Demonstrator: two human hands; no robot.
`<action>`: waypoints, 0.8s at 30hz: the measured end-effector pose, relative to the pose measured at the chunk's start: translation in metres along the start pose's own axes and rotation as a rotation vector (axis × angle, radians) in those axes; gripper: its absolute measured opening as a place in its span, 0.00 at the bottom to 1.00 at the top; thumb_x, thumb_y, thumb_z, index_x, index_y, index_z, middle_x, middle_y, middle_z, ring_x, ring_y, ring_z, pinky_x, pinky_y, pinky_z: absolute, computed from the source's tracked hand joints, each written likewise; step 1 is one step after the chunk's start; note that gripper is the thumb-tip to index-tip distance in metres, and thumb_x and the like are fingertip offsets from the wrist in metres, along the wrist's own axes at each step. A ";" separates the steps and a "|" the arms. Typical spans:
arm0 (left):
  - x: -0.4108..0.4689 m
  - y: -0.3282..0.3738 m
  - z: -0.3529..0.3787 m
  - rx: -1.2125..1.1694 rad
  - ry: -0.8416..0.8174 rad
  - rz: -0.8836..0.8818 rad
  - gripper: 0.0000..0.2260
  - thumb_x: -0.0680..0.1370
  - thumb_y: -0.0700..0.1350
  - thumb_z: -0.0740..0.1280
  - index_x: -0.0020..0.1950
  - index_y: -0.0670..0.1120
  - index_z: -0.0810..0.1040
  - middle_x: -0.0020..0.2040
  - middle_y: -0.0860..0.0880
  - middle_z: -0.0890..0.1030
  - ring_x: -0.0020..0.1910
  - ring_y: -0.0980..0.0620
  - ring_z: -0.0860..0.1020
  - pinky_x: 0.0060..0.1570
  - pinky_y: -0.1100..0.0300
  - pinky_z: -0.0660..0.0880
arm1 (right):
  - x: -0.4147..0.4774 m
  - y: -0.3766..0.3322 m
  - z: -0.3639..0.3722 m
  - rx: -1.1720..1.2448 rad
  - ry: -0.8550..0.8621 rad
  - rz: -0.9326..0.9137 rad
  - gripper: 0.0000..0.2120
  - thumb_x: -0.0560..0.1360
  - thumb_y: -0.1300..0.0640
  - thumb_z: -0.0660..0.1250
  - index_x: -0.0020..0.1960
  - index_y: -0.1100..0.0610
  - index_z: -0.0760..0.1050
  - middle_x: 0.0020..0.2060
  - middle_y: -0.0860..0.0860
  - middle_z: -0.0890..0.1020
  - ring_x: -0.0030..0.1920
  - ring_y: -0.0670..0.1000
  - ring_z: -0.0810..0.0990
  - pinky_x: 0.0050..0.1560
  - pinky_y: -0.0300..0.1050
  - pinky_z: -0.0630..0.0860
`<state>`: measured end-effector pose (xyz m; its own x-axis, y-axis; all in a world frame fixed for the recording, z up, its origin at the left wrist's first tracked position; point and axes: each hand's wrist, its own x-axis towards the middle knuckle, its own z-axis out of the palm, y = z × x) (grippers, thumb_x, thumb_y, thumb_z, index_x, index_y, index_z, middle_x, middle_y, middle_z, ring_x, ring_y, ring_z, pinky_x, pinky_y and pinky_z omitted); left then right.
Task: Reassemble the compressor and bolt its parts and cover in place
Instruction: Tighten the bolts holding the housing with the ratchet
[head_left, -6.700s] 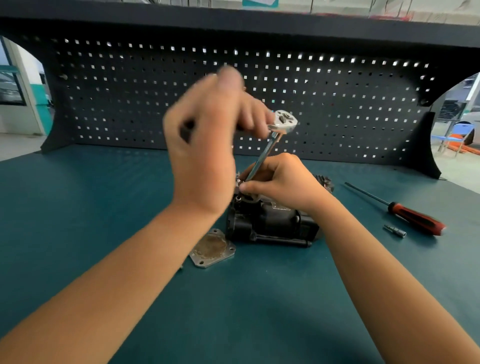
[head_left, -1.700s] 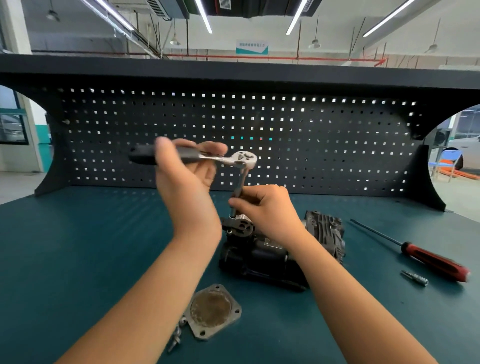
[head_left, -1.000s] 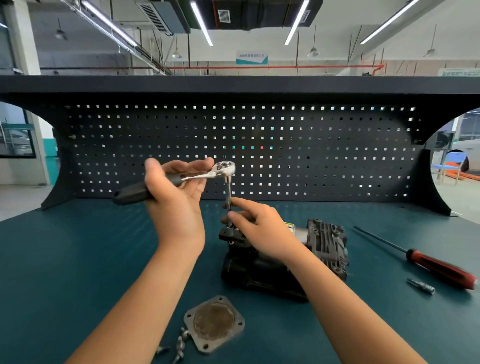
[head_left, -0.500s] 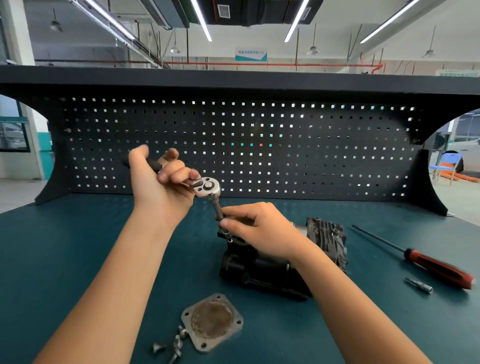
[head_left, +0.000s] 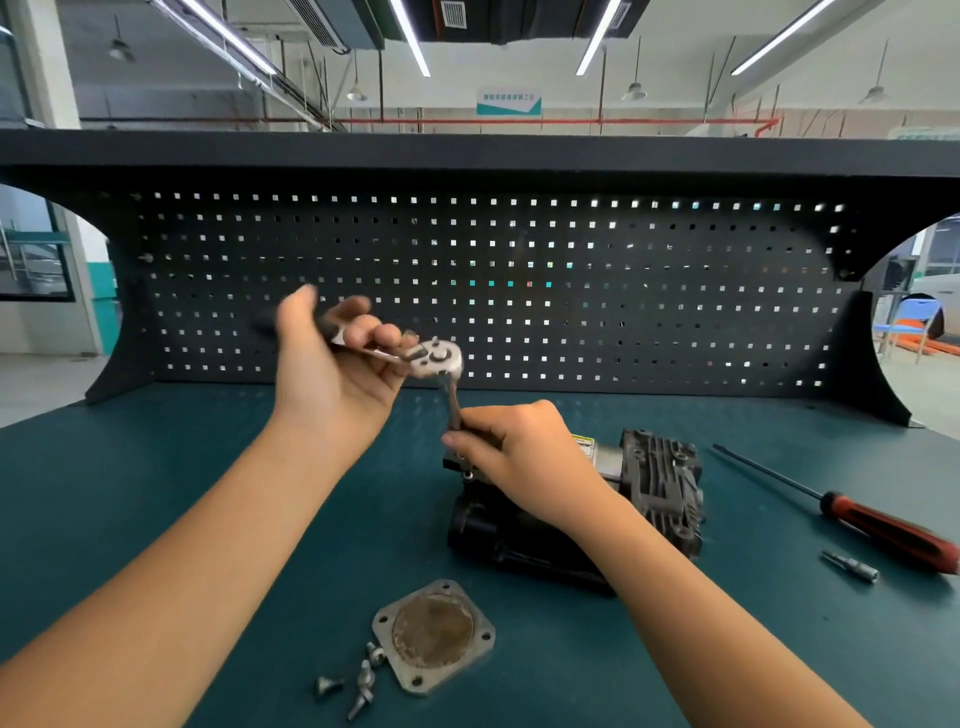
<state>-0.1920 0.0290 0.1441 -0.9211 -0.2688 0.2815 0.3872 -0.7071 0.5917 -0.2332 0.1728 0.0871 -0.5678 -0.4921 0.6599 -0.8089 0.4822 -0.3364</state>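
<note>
The black compressor (head_left: 524, 540) lies on the green bench, with its finned grey head (head_left: 665, 483) at the right end. My left hand (head_left: 332, 379) grips the dark handle of a ratchet wrench (head_left: 434, 358), raised above the compressor's left end. Its extension bar runs down into my right hand (head_left: 514, 452), whose fingers pinch the bar just over the compressor's top. The socket end and the bolt under it are hidden by that hand. A square metal cover plate (head_left: 434, 634) lies flat in front of the compressor, with several loose bolts (head_left: 358, 680) beside it.
A red-handled screwdriver (head_left: 883, 530) and a small metal bit (head_left: 852, 566) lie at the right. A black pegboard (head_left: 519, 291) closes off the back of the bench (head_left: 156, 493).
The ratchet handle has swung back and forth in my left hand, its head now tilted to the right. My right hand has stayed on the extension bar.
</note>
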 end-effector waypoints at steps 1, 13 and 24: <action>-0.013 -0.002 -0.006 -0.015 -0.003 0.074 0.18 0.80 0.53 0.55 0.35 0.46 0.72 0.24 0.54 0.73 0.29 0.56 0.79 0.38 0.61 0.76 | 0.001 0.001 0.002 -0.008 0.034 0.018 0.11 0.77 0.56 0.66 0.40 0.62 0.78 0.22 0.43 0.68 0.27 0.47 0.65 0.33 0.39 0.62; -0.048 -0.025 -0.010 0.318 -0.056 0.388 0.18 0.82 0.53 0.52 0.37 0.46 0.69 0.41 0.52 0.83 0.54 0.55 0.81 0.57 0.59 0.71 | -0.005 0.031 -0.012 -0.146 -0.291 0.262 0.45 0.66 0.39 0.73 0.76 0.49 0.55 0.75 0.47 0.57 0.74 0.48 0.57 0.73 0.56 0.53; 0.003 0.004 -0.002 0.000 0.099 0.040 0.14 0.78 0.47 0.56 0.35 0.42 0.71 0.18 0.53 0.63 0.18 0.54 0.67 0.28 0.66 0.74 | -0.026 0.068 0.004 -0.213 -0.358 0.314 0.45 0.63 0.39 0.75 0.74 0.47 0.59 0.74 0.53 0.61 0.76 0.48 0.51 0.73 0.59 0.38</action>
<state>-0.1938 0.0241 0.1458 -0.9046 -0.3600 0.2283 0.4233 -0.6948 0.5814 -0.2737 0.2153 0.0448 -0.8246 -0.4995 0.2656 -0.5638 0.7645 -0.3127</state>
